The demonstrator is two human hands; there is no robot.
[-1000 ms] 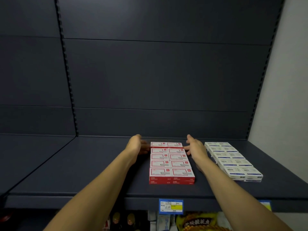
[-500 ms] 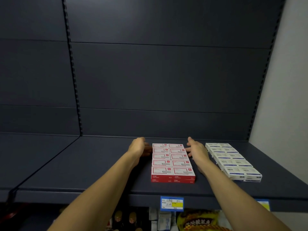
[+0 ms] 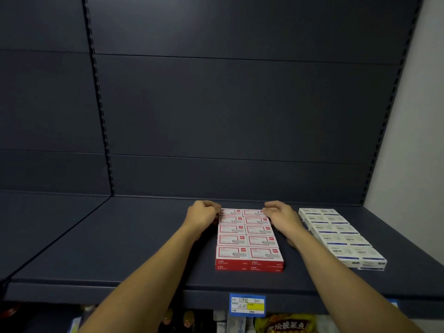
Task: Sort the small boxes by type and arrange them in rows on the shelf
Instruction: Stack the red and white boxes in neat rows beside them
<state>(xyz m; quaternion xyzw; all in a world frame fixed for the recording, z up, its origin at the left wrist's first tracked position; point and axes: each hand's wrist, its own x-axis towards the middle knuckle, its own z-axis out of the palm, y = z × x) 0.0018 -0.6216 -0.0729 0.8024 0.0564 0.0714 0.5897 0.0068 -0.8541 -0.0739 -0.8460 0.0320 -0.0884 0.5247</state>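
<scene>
- Below the shelf's front edge, a blue and yellow price tag (image 3: 247, 305) hangs on the lip, and packaged goods (image 3: 286, 324) show dimly on the level underneath.
- On the dark shelf (image 3: 120, 248), near the front edge and about midway along, stands the block of red boxes (image 3: 248, 239): two columns side by side, five rows running from front to back, stacked two high at the front.
- Toward the shelf's right end, apart from the red block, lies the block of white boxes (image 3: 341, 236), also two columns wide and angled slightly, its front corner near the front edge.
- Both bare forearms reach in from the front edge, one on each side of the red block.
- At the block's far left corner, the left hand (image 3: 203, 215) has its fingers curled against the side of the rearmost red boxes, touching them.
- At the far right corner, the right hand (image 3: 281, 216) lies over the rear boxes of the right column, fingers bent down onto their tops.
- Behind everything rises the dark back panel (image 3: 240, 116), with a pale wall (image 3: 418, 140) at the right end.
</scene>
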